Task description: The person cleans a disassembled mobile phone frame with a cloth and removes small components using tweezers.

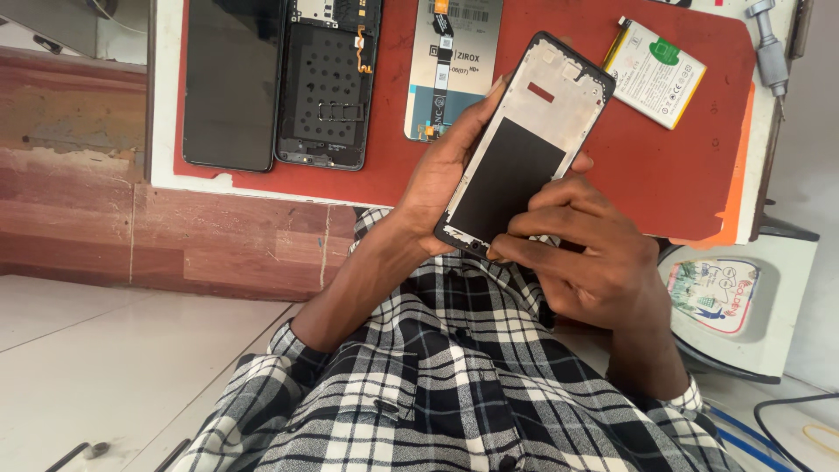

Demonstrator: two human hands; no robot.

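The left hand [446, 175] cradles the phone frame [524, 144] from behind (thumb along its left edge); the right hand [594, 262] pinches its lower end, fingertips [516, 249] pressing the bottom corner.

Head camera looking down over the person's chest

The single view is sitting at head height and tilting steeply downward and forward, so the checked shirt [454, 385] is filling the bottom of the frame at close range. The red work mat [664, 175] is running along the top edge a little farther off, and the pale floor [105, 350] is showing at lower left.
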